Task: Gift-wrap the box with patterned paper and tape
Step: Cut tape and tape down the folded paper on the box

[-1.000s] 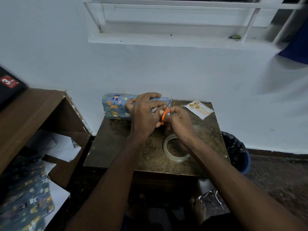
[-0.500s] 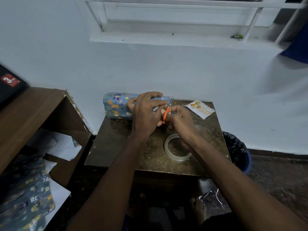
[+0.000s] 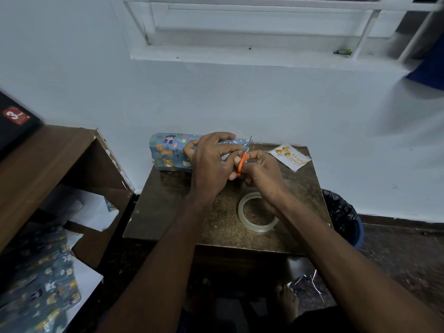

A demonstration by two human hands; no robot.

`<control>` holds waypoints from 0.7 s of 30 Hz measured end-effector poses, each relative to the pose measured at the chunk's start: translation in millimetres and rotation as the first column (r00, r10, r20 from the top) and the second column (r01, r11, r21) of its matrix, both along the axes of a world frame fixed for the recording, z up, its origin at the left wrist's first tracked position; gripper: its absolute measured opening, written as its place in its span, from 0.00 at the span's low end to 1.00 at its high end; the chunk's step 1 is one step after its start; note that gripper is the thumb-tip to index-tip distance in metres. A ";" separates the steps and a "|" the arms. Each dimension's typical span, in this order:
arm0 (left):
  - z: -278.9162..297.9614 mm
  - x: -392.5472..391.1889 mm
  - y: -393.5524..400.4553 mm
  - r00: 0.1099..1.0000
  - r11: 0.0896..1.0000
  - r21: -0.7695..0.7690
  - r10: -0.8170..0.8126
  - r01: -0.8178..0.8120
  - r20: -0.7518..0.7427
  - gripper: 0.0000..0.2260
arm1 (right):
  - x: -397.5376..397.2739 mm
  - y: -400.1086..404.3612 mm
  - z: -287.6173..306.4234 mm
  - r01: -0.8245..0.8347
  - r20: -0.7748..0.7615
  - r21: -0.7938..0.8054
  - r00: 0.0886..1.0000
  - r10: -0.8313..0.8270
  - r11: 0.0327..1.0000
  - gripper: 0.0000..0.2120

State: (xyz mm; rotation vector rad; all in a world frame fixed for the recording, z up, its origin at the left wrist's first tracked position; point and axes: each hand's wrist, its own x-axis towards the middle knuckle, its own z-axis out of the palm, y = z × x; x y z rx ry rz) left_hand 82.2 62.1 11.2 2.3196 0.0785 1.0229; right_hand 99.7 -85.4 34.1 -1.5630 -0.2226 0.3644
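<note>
Head view: right hand (image 3: 262,174) grips scissors (image 3: 242,163) beside box (image 3: 169,151).

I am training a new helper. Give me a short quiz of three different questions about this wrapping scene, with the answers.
1. True or false: the tape roll lies flat on the table.
2. Which hand holds the orange scissors? A) left hand B) right hand
3. Fill in: the greeting card lies at the table's far ____ corner.

Key: 1 true; 2 B; 3 right. The left hand grips the wrapped box.
</note>
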 end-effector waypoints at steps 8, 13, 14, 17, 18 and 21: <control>-1.6 1.8 -2.2 0.999 0.999 0.027 0.037 -0.037 0.020 0.02 | 10.9 -12.0 5.7 -0.069 -0.067 -0.054 0.996 0.066 0.996 0.12; -4.5 1.8 -2.2 0.999 0.999 0.023 0.039 -0.039 0.007 0.03 | 28.0 -42.1 14.4 -0.114 0.003 -0.316 0.993 0.121 0.942 0.08; -4.9 1.9 -2.0 0.999 0.999 0.026 0.037 -0.037 0.006 0.03 | 30.2 -48.5 15.3 -0.104 0.046 -0.382 0.990 0.131 0.918 0.07; -5.2 2.2 -1.9 0.999 0.999 0.031 0.032 -0.032 0.004 0.04 | 36.6 -64.0 11.8 -0.041 0.159 -0.527 0.976 0.146 0.849 0.08; -5.2 2.4 -2.0 1.000 0.999 0.031 0.031 -0.031 0.000 0.05 | 38.1 -67.6 10.2 -0.032 0.167 -0.556 0.975 0.149 0.830 0.08; -4.9 2.6 -1.6 1.000 0.999 0.033 0.026 -0.025 -0.010 0.05 | 43.1 -72.4 9.7 -0.026 0.168 -0.626 0.971 0.168 0.779 0.07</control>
